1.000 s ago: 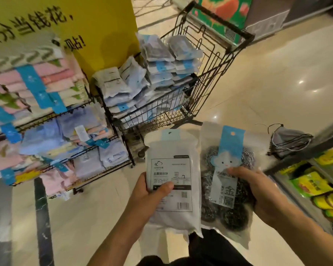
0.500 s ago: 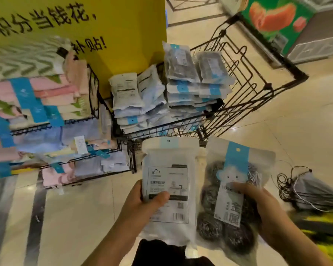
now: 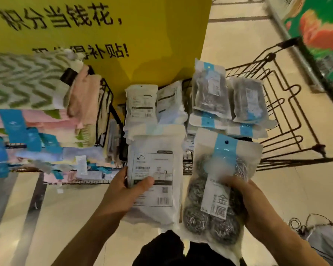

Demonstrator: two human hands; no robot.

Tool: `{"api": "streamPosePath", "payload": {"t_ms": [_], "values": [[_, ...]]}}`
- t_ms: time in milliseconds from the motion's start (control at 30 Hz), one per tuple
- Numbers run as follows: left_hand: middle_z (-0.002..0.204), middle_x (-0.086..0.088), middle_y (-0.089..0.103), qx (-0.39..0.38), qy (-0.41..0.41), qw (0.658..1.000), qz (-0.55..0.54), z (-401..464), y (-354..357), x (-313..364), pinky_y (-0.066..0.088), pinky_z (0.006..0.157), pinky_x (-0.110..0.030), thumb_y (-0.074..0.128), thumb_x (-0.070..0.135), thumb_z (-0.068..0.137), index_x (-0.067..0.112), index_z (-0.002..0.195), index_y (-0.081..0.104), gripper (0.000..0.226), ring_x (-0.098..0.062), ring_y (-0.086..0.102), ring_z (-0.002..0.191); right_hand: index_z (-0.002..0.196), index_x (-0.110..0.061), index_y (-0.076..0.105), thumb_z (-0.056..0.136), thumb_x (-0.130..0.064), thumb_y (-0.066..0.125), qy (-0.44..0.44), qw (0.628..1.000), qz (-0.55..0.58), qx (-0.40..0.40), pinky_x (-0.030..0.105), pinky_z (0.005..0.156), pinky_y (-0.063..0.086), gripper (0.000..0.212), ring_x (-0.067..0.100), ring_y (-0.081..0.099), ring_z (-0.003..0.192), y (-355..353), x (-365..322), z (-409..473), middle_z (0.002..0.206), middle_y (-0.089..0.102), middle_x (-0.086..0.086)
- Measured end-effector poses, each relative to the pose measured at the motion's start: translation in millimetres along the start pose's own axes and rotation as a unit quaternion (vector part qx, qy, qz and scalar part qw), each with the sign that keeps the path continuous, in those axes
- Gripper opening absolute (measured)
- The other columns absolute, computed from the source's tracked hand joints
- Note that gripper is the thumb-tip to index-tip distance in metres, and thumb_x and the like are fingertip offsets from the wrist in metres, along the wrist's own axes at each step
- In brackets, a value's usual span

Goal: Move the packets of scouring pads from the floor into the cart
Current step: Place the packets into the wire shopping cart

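Warm, dim indoor light, no hard shadows. Motion blur smears most of the view — the towels (image 3: 37,104) left of the hands and the cart (image 3: 288,104) beyond them are soft. Wide-angle bending curves the edges — the sign (image 3: 161,35) text is fuzzy.

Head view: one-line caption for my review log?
Hands hold two scouring-pad packets, white left, clear right, before the stocked cart.
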State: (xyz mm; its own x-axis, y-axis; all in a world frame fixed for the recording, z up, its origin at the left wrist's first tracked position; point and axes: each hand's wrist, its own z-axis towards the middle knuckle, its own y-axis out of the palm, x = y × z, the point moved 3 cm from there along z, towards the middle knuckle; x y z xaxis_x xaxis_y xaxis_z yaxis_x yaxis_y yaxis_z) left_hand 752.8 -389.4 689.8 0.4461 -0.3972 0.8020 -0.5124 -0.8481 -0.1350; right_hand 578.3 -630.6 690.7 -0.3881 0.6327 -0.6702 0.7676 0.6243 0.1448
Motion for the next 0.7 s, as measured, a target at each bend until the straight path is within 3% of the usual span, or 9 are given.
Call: {"api": "streamPosePath", "payload": {"t_ms": [100,200,300,400,533,700], "values": [[0.113,0.005,0.081,0.008,0.017,1.0,-0.008,24.0,6.5,23.4,0.061,0.089,-0.038,0.082,0.022,0.086,0.028,0.126,0.07,0.042,-0.016,0.078,0.102,0.129,-0.009,0.066,0.073,-0.023,0.076,-0.006,0.999,-0.024,-0.029,0.047,0.091,0.059,0.059,0.039,0.077,0.103,14.0,-35.1,35.9,0.111,0.08,0.018],[0.116,0.004,0.08,0.023,0.025,0.999,-0.028,44.2,13.7,44.4,0.061,0.091,-0.044,0.085,0.034,0.079,0.029,0.128,0.069,0.052,-0.019,0.077,0.106,0.13,-0.008,0.065,0.084,-0.015,0.073,-0.007,0.997,-0.037,-0.063,0.051,0.095,0.059,0.047,0.041,0.076,0.106,27.7,-73.7,72.7,0.113,0.079,0.019],[0.113,0.006,0.08,0.07,0.033,0.996,-0.04,65.9,16.5,60.6,0.062,0.086,-0.04,0.094,0.049,0.068,0.031,0.125,0.069,0.065,-0.017,0.078,0.103,0.132,-0.006,0.064,0.09,-0.015,0.072,-0.007,0.993,-0.066,-0.094,0.05,0.091,0.061,0.043,0.039,0.078,0.103,46.3,-105.5,104.2,0.112,0.08,0.02],[0.111,0.007,0.081,0.087,0.039,0.994,-0.063,90.8,11.0,74.2,0.064,0.076,-0.03,0.088,0.036,0.073,0.03,0.124,0.071,0.054,-0.017,0.078,0.1,0.126,-0.007,0.067,0.095,-0.011,0.067,-0.014,0.989,-0.083,-0.12,0.039,0.071,0.065,0.032,0.032,0.08,0.091,68.7,-131.2,133.6,0.106,0.081,0.018],[0.112,0.006,0.079,0.147,0.038,0.987,-0.047,128.9,-7.1,91.4,0.062,0.081,-0.038,0.095,0.033,0.072,0.033,0.124,0.066,0.059,-0.019,0.076,0.1,0.136,-0.006,0.059,0.093,-0.016,0.072,-0.005,0.986,-0.099,-0.13,0.044,0.08,0.065,0.046,0.035,0.079,0.1,102.7,-145.6,171.7,0.11,0.08,0.019],[0.114,0.005,0.073,0.187,0.033,0.981,-0.035,196.6,-25.0,99.8,0.057,0.076,-0.035,0.09,0.022,0.08,0.021,0.128,0.059,0.058,-0.02,0.072,0.101,0.136,-0.006,0.058,0.092,-0.02,0.074,-0.012,0.986,-0.108,-0.124,0.036,0.067,0.065,0.049,0.032,0.08,0.094,152.3,-155.6,212.3,0.11,0.08,0.018]]}}
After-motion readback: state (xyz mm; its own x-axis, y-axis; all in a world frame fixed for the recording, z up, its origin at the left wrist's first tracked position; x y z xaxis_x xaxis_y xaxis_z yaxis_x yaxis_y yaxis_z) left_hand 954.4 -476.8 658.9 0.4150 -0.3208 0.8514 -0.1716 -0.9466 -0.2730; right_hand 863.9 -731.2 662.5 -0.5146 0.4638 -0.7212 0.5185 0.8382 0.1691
